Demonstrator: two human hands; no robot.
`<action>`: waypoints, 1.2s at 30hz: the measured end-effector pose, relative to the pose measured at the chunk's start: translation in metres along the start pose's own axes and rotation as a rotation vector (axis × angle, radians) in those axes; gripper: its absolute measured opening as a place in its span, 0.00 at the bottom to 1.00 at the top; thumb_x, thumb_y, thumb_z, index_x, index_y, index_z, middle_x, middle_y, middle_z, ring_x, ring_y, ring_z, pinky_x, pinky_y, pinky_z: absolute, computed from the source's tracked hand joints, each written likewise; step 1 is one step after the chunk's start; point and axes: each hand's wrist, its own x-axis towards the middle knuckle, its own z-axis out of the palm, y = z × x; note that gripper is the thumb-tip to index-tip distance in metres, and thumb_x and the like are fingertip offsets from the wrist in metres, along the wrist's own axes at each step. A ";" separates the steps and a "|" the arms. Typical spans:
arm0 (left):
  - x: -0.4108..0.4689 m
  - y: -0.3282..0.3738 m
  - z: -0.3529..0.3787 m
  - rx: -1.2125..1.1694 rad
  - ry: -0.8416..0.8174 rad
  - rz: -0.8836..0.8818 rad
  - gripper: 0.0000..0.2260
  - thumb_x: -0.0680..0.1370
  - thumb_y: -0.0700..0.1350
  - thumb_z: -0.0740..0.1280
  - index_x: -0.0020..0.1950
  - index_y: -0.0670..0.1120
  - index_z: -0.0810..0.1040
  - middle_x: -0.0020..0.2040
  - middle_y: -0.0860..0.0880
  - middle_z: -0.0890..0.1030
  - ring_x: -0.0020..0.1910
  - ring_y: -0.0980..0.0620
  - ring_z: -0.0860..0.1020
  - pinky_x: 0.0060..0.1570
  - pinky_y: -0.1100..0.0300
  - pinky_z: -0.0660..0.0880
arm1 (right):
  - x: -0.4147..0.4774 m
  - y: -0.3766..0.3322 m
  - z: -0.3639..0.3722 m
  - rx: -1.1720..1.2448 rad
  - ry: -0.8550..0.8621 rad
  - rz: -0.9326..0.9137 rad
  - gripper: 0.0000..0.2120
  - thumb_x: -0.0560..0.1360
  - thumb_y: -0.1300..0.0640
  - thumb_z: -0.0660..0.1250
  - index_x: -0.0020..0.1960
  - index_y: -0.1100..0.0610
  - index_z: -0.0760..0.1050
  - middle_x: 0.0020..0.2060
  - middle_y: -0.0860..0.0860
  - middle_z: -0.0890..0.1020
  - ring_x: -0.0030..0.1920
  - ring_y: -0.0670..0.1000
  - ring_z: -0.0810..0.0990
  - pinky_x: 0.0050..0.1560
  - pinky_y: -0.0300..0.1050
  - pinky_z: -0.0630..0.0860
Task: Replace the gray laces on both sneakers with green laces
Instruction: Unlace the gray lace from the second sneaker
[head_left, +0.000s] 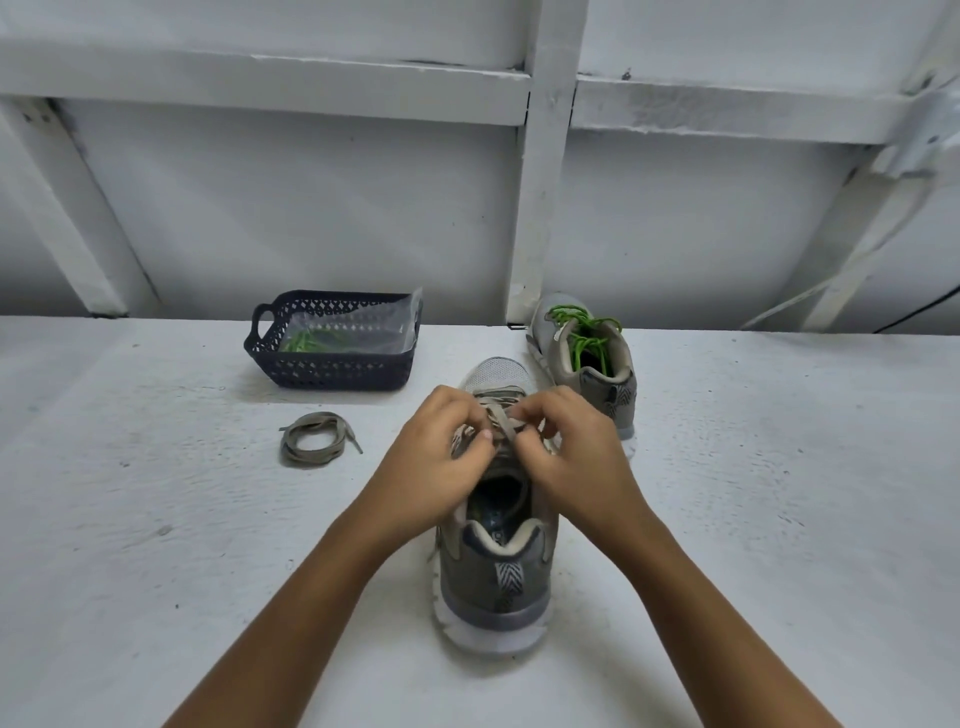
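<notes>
Centre of the scene: a gray mesh sneaker (493, 587) with a white sole is stood on the white surface (779, 493), heel nearest, toe pointing far. Both hands are brought together over its tongue. The left hand (441, 457) is curled, with the flat gray lace (501, 421) pinched between thumb and fingertips at the upper eyelets. The right hand (566, 447) is curled too, and the same lace is pinched just beside the left hand's grip. The two hands are nearly touching, and gray crossings are seen running toward the toe beyond them.

Farther off and to the right, a second gray sneaker (618, 395) is set near the wall, heel toward the viewer, threaded with a bright green lace (584, 332). To the left of the near sneaker a coiled gray lace (311, 439) is laid loose on the surface, well apart from both shoes. Beyond that a dark blue perforated plastic basket (337, 371) is placed, and inside it a clear plastic bag (374, 325) is held, with more green lace (306, 340) visible through the plastic.
</notes>
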 end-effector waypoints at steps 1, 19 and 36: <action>0.001 -0.001 -0.001 -0.067 -0.004 -0.023 0.10 0.77 0.37 0.64 0.39 0.50 0.73 0.47 0.53 0.74 0.48 0.62 0.73 0.50 0.71 0.70 | 0.000 0.000 -0.001 0.050 0.003 0.041 0.03 0.73 0.64 0.66 0.43 0.60 0.79 0.38 0.49 0.77 0.38 0.42 0.72 0.40 0.29 0.67; -0.001 -0.004 -0.001 -0.065 0.058 -0.019 0.12 0.73 0.36 0.67 0.36 0.50 0.68 0.50 0.52 0.74 0.51 0.62 0.72 0.51 0.72 0.67 | 0.002 0.008 -0.008 1.111 0.015 0.623 0.03 0.66 0.59 0.62 0.34 0.55 0.71 0.28 0.48 0.76 0.32 0.44 0.75 0.38 0.42 0.64; -0.027 -0.019 -0.019 -1.008 0.415 -0.786 0.13 0.81 0.48 0.57 0.37 0.47 0.68 0.26 0.50 0.73 0.32 0.50 0.75 0.38 0.55 0.71 | -0.040 0.038 -0.009 1.003 0.382 1.035 0.09 0.75 0.61 0.62 0.38 0.55 0.66 0.25 0.49 0.66 0.28 0.48 0.62 0.30 0.42 0.58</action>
